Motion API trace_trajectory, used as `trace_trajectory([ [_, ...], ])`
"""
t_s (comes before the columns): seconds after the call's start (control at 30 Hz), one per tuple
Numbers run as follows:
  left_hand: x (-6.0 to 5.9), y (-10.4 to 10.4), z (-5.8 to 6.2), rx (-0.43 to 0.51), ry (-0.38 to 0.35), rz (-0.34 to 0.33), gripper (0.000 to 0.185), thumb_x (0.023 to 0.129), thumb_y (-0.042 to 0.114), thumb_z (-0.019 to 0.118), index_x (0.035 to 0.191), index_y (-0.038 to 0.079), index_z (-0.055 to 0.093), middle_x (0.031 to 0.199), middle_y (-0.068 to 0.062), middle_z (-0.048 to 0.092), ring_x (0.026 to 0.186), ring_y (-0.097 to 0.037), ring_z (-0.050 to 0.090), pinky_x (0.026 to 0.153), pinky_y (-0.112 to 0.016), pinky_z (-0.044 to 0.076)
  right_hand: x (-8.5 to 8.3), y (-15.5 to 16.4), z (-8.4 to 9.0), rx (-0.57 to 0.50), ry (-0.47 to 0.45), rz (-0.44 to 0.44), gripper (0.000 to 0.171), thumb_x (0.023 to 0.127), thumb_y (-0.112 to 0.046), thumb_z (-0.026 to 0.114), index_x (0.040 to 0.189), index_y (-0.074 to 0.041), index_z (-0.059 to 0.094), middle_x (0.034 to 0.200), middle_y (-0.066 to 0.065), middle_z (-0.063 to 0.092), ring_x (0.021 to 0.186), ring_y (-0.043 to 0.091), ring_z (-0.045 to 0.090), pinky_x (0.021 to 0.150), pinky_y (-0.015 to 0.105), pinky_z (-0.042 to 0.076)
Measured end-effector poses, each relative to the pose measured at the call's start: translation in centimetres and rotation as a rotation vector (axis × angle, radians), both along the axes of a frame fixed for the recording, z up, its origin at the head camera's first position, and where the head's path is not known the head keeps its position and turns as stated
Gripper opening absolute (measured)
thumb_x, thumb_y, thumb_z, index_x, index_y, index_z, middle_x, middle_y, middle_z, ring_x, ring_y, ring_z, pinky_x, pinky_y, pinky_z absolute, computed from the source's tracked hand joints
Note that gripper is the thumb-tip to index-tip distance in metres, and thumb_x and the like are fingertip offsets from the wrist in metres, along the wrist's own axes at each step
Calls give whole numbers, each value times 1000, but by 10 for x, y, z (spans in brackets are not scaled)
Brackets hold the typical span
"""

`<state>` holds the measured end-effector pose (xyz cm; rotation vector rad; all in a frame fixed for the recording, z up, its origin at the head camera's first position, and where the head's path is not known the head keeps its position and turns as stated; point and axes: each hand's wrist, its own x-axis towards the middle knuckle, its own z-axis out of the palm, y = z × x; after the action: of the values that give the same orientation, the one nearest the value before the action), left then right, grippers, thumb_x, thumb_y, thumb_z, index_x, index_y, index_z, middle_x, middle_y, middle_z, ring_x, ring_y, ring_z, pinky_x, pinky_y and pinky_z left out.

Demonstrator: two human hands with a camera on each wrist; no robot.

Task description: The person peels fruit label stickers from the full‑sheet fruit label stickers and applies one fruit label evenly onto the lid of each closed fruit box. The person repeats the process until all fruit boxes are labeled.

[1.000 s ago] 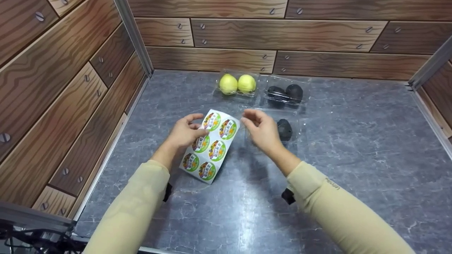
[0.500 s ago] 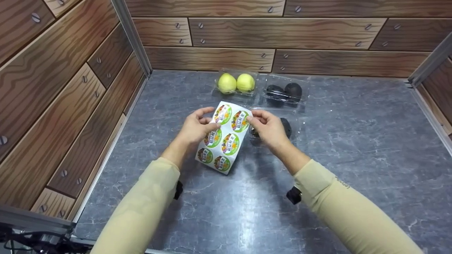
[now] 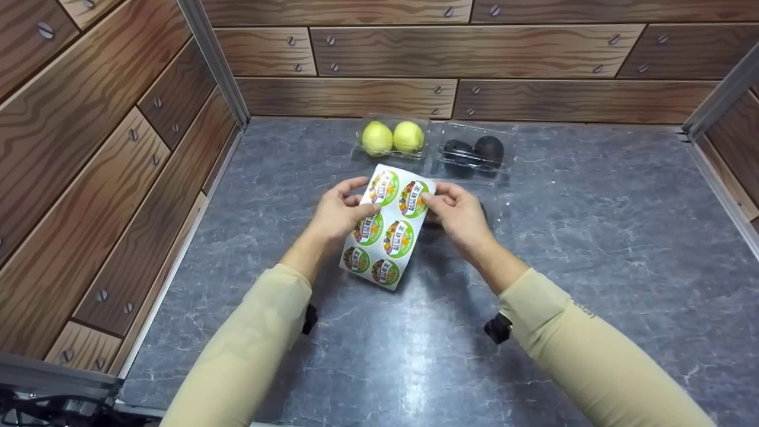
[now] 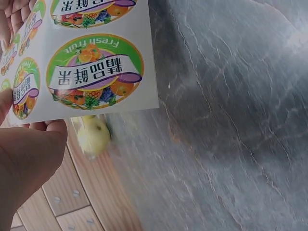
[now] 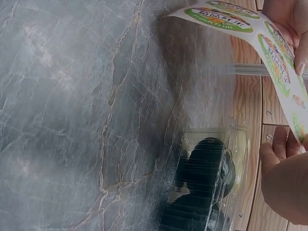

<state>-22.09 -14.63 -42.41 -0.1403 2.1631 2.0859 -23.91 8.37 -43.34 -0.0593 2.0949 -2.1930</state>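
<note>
Holding a sticker sheet [image 3: 386, 226] above a grey marbled desk [image 3: 593, 237], a person's left hand [image 3: 339, 212] pinches the sheet's left edge with curled fingers and thumb, while the right hand [image 3: 459, 214] pinches its upper right corner, fingers bent round the paper. The sheet, seen from the head camera, carries six round green-rimmed fruit labels in two columns and hangs tilted between the two hands, clear of the desk. Both arms wear pale tan sleeves [image 3: 249, 356]. Just behind the right hand lies a clear plastic box, largely hidden in the head view; the right wrist camera shows this nearer clear box [image 5: 207, 178] holding a dark fruit. Farther back, near the wall, stand two more clear boxes side by side: the left one holds two yellow-green fruits [image 3: 392, 137], the right one two dark fruits [image 3: 474, 151]. Wood-patterned panels [image 3: 107, 148] with screw heads enclose the desk on the left, back and right.
</note>
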Motion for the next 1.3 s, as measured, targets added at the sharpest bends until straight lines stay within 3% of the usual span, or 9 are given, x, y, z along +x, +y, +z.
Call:
trace_trajectory([
  [0.13,0,5,0,38,-16,-9,64,93,-3,75,152,8,54,108,-15,75,86,-23,73,73,-32,61,1,1,0,-52,-12,-1,19,103,0,65,118,11,64,87,3,75,80,14,72,78,26,62],
  [0.27,0,9,0,72,-24,-30,62,93,-4,74,151,6,55,110,-18,76,85,-24,73,72,-32,61,2,2,0,-74,-13,-12,14,103,2,65,114,10,64,85,2,75,79,12,72,77,25,61],
  [0.53,0,18,1,110,-44,-52,61,90,-5,77,148,5,58,109,-19,77,83,-25,75,73,-36,64,3,6,1,-76,-27,-15,18,102,2,66,117,12,64,87,3,77,80,14,74,83,31,63],
  [0.87,1,24,2,12,-55,-107,37,87,3,84,121,2,71,100,-14,77,81,-23,75,74,-35,63,6,7,5,-94,-51,-16,20,102,0,66,120,10,64,91,4,76,81,15,73,81,30,62],
  [1.03,2,23,3,3,-78,-118,30,87,5,85,115,2,74,99,-14,78,80,-23,75,75,-35,63,7,6,5,-93,-52,-14,18,102,1,67,119,8,65,92,4,77,82,16,74,83,32,63],
  [1.17,3,23,2,17,-77,-126,24,88,4,83,110,0,74,96,-14,78,78,-22,75,73,-34,63,8,6,4,-74,-24,-17,18,102,0,67,118,8,65,90,4,77,82,15,74,82,30,62],
  [1.3,3,23,1,60,-81,-140,21,89,2,80,109,-2,74,96,-16,78,76,-23,76,71,-35,64,10,5,3,22,65,-51,26,101,-1,69,124,9,65,94,8,77,82,12,72,80,24,60],
])
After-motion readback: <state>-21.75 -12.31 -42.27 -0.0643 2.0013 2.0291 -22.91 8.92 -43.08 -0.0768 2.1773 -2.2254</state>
